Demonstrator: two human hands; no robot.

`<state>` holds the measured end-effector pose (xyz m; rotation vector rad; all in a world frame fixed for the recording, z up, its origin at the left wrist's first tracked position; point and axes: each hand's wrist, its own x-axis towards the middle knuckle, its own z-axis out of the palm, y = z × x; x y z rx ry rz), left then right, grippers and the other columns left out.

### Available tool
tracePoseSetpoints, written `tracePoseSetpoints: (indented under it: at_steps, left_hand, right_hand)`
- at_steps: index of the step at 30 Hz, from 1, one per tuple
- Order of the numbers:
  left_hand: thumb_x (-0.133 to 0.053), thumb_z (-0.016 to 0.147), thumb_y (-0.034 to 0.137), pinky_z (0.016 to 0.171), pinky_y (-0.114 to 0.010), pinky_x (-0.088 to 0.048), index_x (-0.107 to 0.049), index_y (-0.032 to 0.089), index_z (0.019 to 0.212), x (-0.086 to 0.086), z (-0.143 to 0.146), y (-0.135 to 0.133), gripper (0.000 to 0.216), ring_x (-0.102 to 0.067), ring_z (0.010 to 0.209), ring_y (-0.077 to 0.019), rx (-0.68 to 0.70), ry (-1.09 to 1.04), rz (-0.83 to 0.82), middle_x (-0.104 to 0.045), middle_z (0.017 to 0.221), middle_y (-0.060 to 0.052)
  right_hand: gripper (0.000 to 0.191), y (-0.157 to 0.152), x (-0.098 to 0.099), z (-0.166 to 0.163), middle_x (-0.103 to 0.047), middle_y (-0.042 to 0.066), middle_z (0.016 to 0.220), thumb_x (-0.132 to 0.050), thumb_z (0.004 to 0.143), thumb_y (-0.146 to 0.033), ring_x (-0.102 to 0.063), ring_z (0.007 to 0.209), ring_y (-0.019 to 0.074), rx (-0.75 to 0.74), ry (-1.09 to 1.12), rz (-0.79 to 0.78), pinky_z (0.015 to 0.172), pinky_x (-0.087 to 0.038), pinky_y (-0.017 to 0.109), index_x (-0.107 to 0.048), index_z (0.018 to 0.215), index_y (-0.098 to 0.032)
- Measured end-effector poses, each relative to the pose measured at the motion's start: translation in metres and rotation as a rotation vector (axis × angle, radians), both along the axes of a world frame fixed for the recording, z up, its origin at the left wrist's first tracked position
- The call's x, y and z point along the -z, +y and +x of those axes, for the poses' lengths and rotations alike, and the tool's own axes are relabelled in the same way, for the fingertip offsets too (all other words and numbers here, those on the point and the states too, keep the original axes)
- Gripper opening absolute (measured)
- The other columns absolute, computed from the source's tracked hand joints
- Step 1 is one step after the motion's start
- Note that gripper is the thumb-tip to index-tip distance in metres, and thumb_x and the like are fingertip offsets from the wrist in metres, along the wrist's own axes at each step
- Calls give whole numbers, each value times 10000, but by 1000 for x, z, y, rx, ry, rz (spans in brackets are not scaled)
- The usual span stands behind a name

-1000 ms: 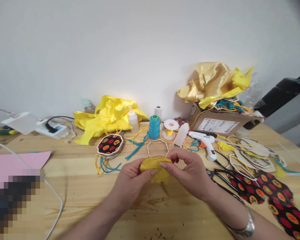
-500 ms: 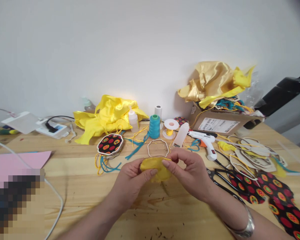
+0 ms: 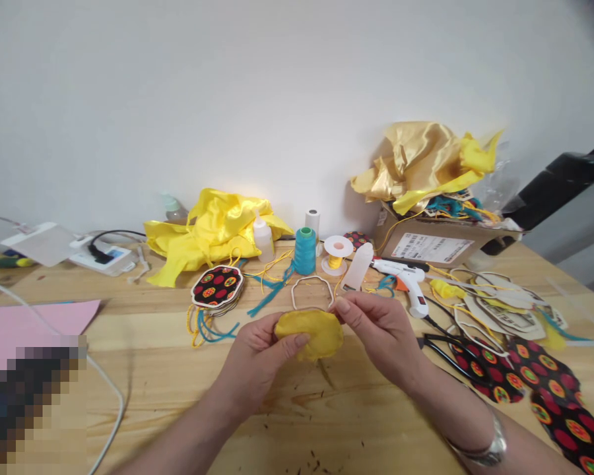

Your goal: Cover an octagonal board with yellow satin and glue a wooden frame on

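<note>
Well, my left hand (image 3: 262, 349) holds the rounded yellow piece (image 3: 321, 333) by its left side, thumb over the face. My right hand (image 3: 381, 336) is at its right edge, thumb and forefinger drawn close together; I cannot tell whether they pinch the rim or a thread. The piece is up in front of me, above the bare tabletop (image 3: 287, 422).

Its cloth already has a rounded outline, so I judge the shaping well along; whether the edge is fully fastened, I can't make out. Just beyond lies a pale scalloped frame (image 3: 293, 294) with nothing fitted inside it, apart from my piece. By contrast, the dark patterned piece (image 3: 218, 285) to the left sits within its pale border, cords attached, and looks nearer finished.

Farther out stand the teal thread cone (image 3: 305, 254), the white glue gun (image 3: 410, 280) and the cardboard box (image 3: 393, 241).
</note>
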<state>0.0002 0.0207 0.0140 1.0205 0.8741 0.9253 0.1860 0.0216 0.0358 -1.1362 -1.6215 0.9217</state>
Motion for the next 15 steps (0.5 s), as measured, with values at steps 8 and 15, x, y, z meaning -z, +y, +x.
tracePoseSetpoints:
  at_steps: [8,15]
  left_hand:
    - [-716,733,255,746,-258,-513,-719,214,974,0,0,0,245,-676,809,-188,-65,29,15,-751,876,-8]
    - [-718,726,278,750,-262,-515,-712,211,978,-3,0,2,261,-676,845,-201,-101,62,11,-752,925,-17]
  right_hand:
    - [210,0,-3,0,-577,-9,597,-570,844,-301,-481,574,110,27,-52,80,555,-386,239,-659,713,-164]
    - [42,0,-1,-1,-627,-5,666,-623,794,-196,-544,621,119,75,-124,248,591,-430,251,-652,768,-180]
